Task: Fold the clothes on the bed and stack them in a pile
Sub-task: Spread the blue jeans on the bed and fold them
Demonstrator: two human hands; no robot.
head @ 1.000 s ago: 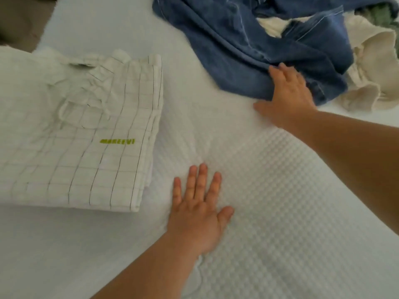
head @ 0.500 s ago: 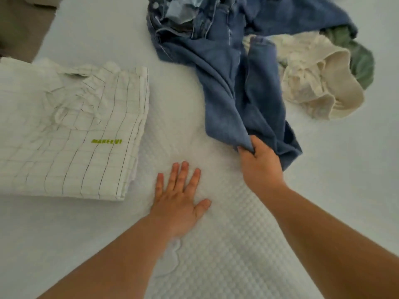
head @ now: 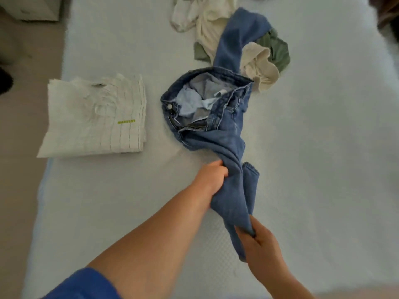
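**Both hands grip one leg of the jeans**

The blue jeans lie bunched in the middle of the frame on the white bed, waistband gaping open toward the top so the pale pocket linings show. One leg runs down toward the lower centre, twisted into a rope — the left hand has its fingers curled round this leg from the left side, and the right hand, lower and to the right, pinches the same leg nearer its end between thumb and fingers. The other leg stretches away to the upper right, lying across a loose heap of unfolded clothes: a cream garment and a green garment, both crumpled at the top of the frame.

At left centre, well apart from the jeans, a white checked shirt lies folded flat on the bed, with a small yellow-green label near its right edge. A blue sleeve shows at the bottom left — on the left arm.
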